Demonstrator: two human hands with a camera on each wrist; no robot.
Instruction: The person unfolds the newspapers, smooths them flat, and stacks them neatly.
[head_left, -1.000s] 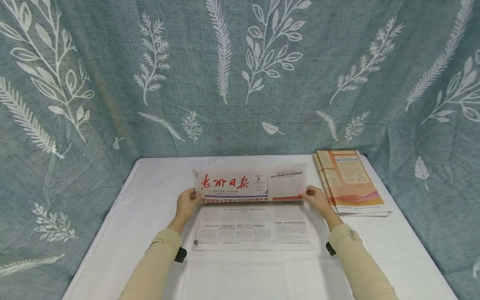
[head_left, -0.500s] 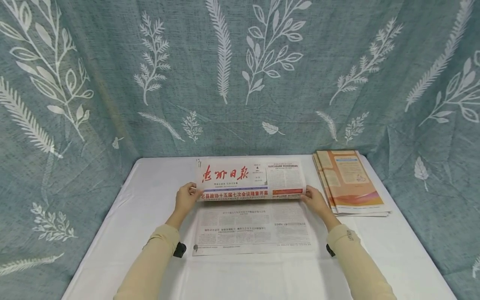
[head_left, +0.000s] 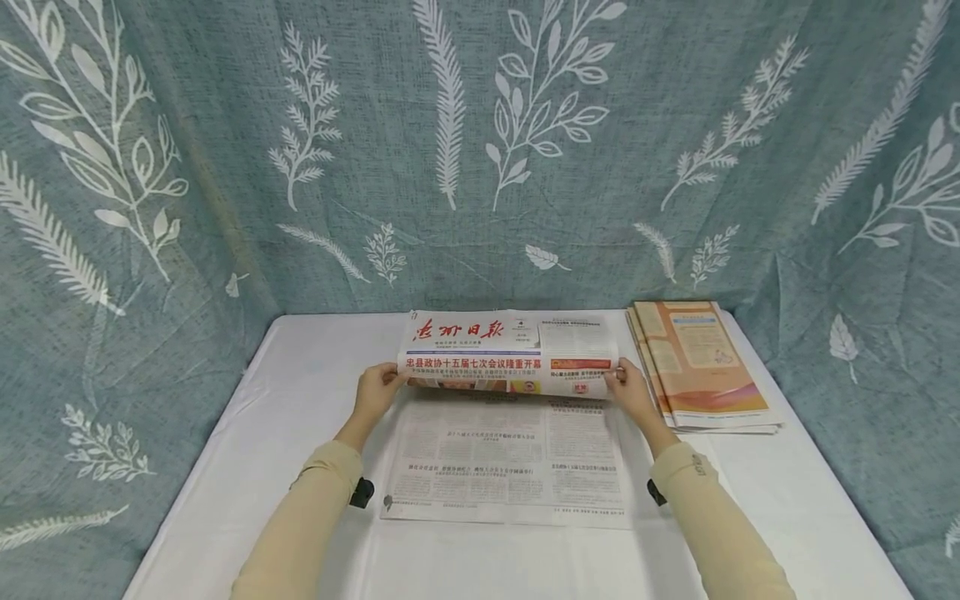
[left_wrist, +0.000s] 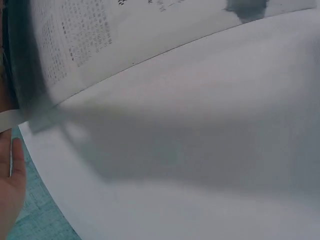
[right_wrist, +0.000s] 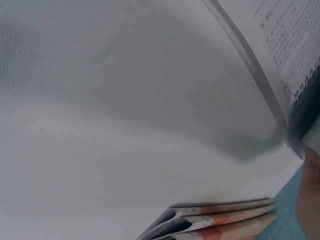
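A newspaper (head_left: 502, 467) with a red masthead lies across the middle of the white table, its near page flat and its printed text upside down. The far part, bearing the masthead and a red headline, curves up and over in a rolled bend above that page. My left hand (head_left: 377, 393) pinches the left end of this bend. At the opposite end, my right hand (head_left: 632, 390) pinches it between thumb and fingers. In the left wrist view the hand (left_wrist: 11, 185) shows only at the left border. The right wrist view catches part of the other hand (right_wrist: 309, 195) beside the paper's edge.
A stack of folded orange and tan papers (head_left: 701, 367) lies at the back right, close to my right hand. White cloth (head_left: 300, 442) covers the table. A teal leaf-patterned curtain (head_left: 465, 150) hangs behind it and along both sides.
The bend has rolled on, bringing more of the headline and colour pictures into view. The flat page's near edge has slid toward me. Both hands have shifted slightly away, keeping their grip.
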